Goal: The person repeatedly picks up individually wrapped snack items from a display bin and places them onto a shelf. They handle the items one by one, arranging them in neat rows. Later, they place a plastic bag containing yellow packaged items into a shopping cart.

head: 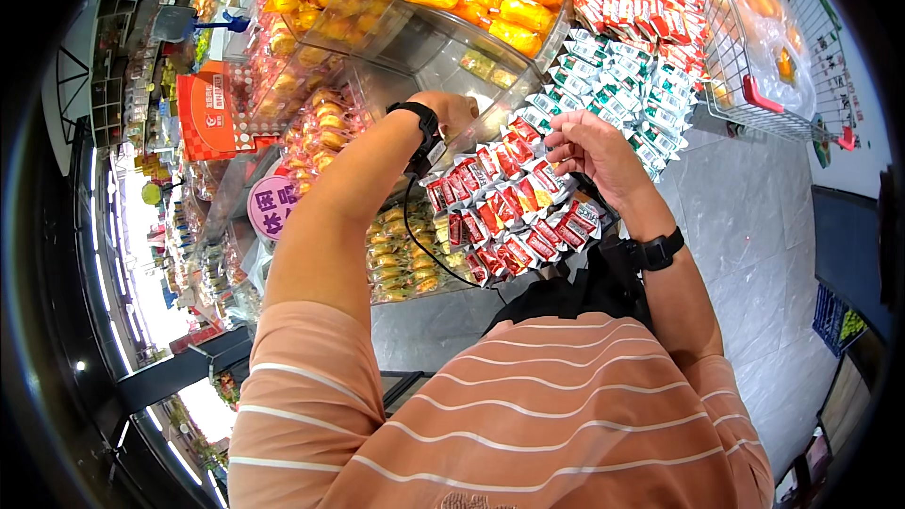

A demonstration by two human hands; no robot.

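Note:
My left hand (pixel 452 112) reaches down into a clear plastic bin (pixel 399 49) with a few wrapped packets (pixel 488 67) at its far side. Its fingers are partly hidden, so what it touches cannot be made out. Over the border between red-and-white wrapped snacks (pixel 509 201) and green-and-white ones (pixel 615 78) is my right hand (pixel 590 152), fingers apart and slightly bent, with nothing seen in it. Both wrists wear black bands, and a black cable (pixel 424 247) hangs from the left one.
Yellow-wrapped cakes (pixel 520 7) fill bins beyond. Pink-wrapped pastries (pixel 325 134) and a round purple sign (pixel 272 207) are at left. Below lie more wrapped pastries (pixel 403 254). A wire shopping cart (pixel 735 85) holding a bagged item (pixel 771 28) stands at right over grey floor tiles (pixel 749 240).

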